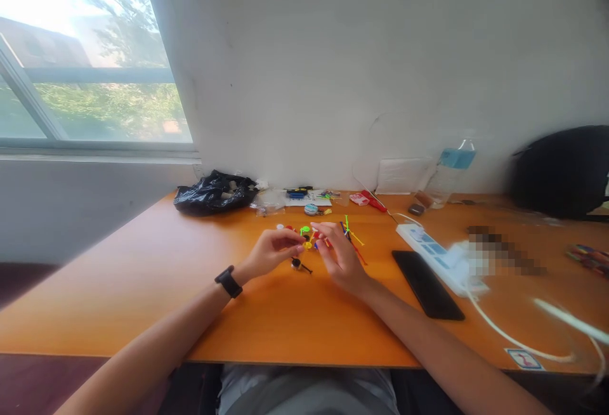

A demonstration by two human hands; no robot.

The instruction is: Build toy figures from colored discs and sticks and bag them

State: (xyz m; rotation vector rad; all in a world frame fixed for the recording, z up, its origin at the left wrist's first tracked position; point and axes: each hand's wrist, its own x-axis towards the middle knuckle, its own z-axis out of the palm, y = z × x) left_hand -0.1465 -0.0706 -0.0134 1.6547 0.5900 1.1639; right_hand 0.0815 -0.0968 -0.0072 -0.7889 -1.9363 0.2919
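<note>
My left hand (273, 251), with a black watch (229, 282) on its wrist, is over the middle of the table, thumb and forefinger pinched together. A small dark piece shows at its fingertips, too small to name. Facing it, my right hand (345, 261) is curved, with thumb and fingers apart. Small coloured plastic pieces lie between and behind the hands, among them a green one (305, 230) and a yellow one (308, 245). Just below the left fingertips lies a small black-and-white piece (295, 264) with a thin dark stick. Thin coloured sticks (352, 232) lie crossed behind my right hand.
On the right are a black phone (425, 283), a white power strip (431, 251) with cables, a clear bottle (445, 177) and a black bag (561, 171). A black plastic bag (214, 193) and a round tin (311, 210) stand toward the wall.
</note>
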